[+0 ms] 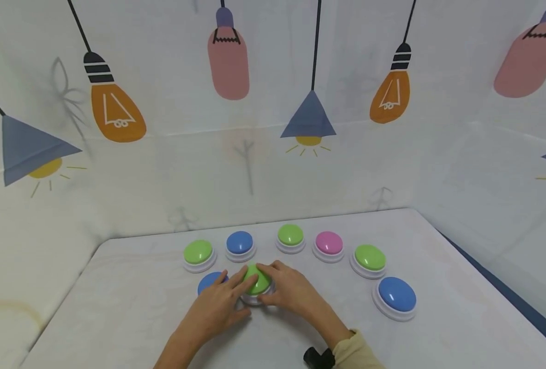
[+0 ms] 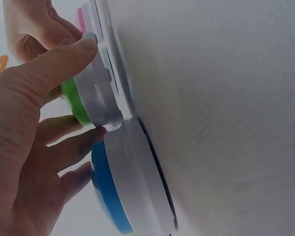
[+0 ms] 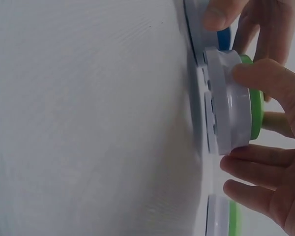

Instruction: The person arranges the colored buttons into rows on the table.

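Note:
Near the table's middle, a dome push button with a green top (image 1: 260,283) and white base is between both hands. My right hand (image 1: 296,291) grips it by the base, thumb on the near side and fingers round the far right side; the edge of its underside shows in the right wrist view. My left hand (image 1: 215,310) has its fingers spread over the left side of this button and over a blue push button (image 2: 137,182) right beside it. The left thumb (image 2: 71,59) overlaps the green button's base in the left wrist view.
Behind the hands stand a green button (image 1: 198,252), a blue button (image 1: 239,242), another green button (image 1: 290,234) and a pink button (image 1: 329,243). To the right are a green button (image 1: 370,257) and a blue button (image 1: 397,294). Lamp-printed cloth (image 1: 263,179) encloses the white table (image 1: 116,297).

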A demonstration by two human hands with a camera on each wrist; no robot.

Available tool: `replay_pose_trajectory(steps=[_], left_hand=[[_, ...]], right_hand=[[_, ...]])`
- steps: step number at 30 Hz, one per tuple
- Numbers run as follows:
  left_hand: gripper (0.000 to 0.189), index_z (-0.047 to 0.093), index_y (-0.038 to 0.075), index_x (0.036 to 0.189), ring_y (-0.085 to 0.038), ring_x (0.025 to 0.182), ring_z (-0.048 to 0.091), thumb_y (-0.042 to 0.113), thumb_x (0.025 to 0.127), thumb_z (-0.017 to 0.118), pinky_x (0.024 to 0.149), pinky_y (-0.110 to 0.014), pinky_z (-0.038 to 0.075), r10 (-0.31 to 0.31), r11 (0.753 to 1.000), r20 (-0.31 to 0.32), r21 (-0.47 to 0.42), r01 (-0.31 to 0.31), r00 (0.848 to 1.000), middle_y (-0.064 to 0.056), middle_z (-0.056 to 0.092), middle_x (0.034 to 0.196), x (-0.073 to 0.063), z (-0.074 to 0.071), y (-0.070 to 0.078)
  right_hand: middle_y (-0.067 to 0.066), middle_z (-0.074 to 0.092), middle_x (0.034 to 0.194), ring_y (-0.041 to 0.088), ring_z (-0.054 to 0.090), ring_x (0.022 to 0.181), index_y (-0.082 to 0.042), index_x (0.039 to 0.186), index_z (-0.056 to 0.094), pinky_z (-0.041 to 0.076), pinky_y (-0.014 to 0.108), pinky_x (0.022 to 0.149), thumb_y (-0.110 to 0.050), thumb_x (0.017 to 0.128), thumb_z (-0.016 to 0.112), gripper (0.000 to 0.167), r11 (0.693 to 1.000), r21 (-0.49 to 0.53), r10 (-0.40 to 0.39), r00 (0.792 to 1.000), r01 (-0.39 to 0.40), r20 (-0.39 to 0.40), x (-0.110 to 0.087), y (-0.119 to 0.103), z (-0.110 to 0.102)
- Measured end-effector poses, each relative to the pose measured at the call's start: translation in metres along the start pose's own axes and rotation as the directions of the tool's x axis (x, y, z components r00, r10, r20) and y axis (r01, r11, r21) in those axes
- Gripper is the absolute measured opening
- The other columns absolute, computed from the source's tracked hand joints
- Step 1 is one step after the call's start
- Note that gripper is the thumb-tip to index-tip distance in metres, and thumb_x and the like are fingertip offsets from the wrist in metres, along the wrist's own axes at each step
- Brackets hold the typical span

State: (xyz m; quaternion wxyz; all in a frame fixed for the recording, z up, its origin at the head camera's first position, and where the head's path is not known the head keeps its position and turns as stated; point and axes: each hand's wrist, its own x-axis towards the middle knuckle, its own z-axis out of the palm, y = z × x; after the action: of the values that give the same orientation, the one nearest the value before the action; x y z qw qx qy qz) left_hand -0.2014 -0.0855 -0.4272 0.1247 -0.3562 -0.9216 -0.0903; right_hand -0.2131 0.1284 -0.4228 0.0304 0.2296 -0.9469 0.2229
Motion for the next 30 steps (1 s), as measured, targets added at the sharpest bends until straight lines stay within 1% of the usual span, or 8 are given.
replay_pose_trajectory(steps=[2,5,9,16,22,27,30], left_hand=[[0.073,0.055,0.017,0.141,-0.036,0.111,0.066,0.038,0.076,0.083,0.106,-0.053,0.043,0.014,1.000,-0.001,0.009,-0.014,1.000,-0.015,0.055,0.143,0.0003,0.0004,-0.0005],[0.073,0.056,0.018,0.141,-0.032,0.109,0.067,0.039,0.076,0.083,0.107,-0.052,0.042,0.027,0.999,0.009,0.019,-0.027,1.000,-0.015,0.055,0.142,0.0009,0.0000,-0.0003],[0.072,0.056,0.018,0.140,-0.032,0.112,0.066,0.039,0.076,0.083,0.107,-0.051,0.042,0.021,1.000,0.035,0.015,-0.022,0.999,-0.014,0.055,0.143,0.0017,-0.0007,0.0006],[0.071,0.058,0.019,0.139,-0.034,0.116,0.064,0.040,0.076,0.083,0.108,-0.050,0.041,0.006,1.000,0.059,0.013,-0.007,0.998,-0.013,0.055,0.143,0.0010,-0.0013,0.0013],[0.069,0.058,0.020,0.139,-0.032,0.116,0.064,0.039,0.077,0.083,0.109,-0.050,0.041,0.007,1.000,0.061,0.007,-0.007,0.998,-0.013,0.055,0.143,0.0000,-0.0022,0.0007],[0.067,0.059,0.020,0.137,-0.030,0.115,0.065,0.038,0.077,0.083,0.109,-0.050,0.041,0.018,1.000,0.037,0.000,-0.018,0.999,-0.013,0.057,0.141,0.0002,-0.0014,-0.0004],[0.066,0.060,0.020,0.136,-0.029,0.116,0.065,0.038,0.077,0.083,0.109,-0.050,0.041,0.017,1.000,0.035,-0.005,-0.017,0.999,-0.013,0.057,0.140,0.0001,-0.0012,-0.0010]], right_hand=[[0.005,0.063,0.116,0.019,0.064,0.098,-0.014,0.139,0.057,0.055,0.036,0.084,-0.037,0.079,0.081,0.069,1.000,0.005,0.006,1.000,-0.006,0.004,0.0000,0.0003,0.0010],[0.005,0.063,0.116,0.019,0.064,0.098,-0.015,0.139,0.057,0.055,0.036,0.085,-0.038,0.079,0.082,0.069,1.000,0.015,0.021,1.000,-0.021,0.012,0.0001,0.0006,0.0020],[0.005,0.063,0.116,0.020,0.065,0.098,-0.016,0.139,0.057,0.055,0.037,0.085,-0.039,0.078,0.082,0.070,0.999,0.015,0.039,0.999,-0.039,0.023,0.0007,0.0015,0.0040],[0.006,0.063,0.114,0.021,0.065,0.096,-0.015,0.137,0.058,0.055,0.039,0.084,-0.037,0.076,0.084,0.070,0.999,0.019,0.035,0.999,-0.035,0.023,0.0018,0.0019,0.0064],[0.005,0.062,0.115,0.019,0.064,0.096,-0.017,0.138,0.056,0.055,0.038,0.084,-0.038,0.076,0.083,0.071,0.998,0.021,0.052,0.997,-0.053,0.050,0.0022,0.0016,0.0063],[0.005,0.063,0.117,0.019,0.064,0.098,-0.018,0.139,0.055,0.055,0.039,0.085,-0.040,0.077,0.081,0.071,0.997,0.023,0.067,0.995,-0.069,0.070,0.0015,0.0016,0.0045],[0.004,0.063,0.117,0.019,0.064,0.099,-0.018,0.139,0.055,0.054,0.039,0.086,-0.041,0.078,0.081,0.071,0.997,0.024,0.068,0.995,-0.070,0.075,0.0014,0.0013,0.0034]])
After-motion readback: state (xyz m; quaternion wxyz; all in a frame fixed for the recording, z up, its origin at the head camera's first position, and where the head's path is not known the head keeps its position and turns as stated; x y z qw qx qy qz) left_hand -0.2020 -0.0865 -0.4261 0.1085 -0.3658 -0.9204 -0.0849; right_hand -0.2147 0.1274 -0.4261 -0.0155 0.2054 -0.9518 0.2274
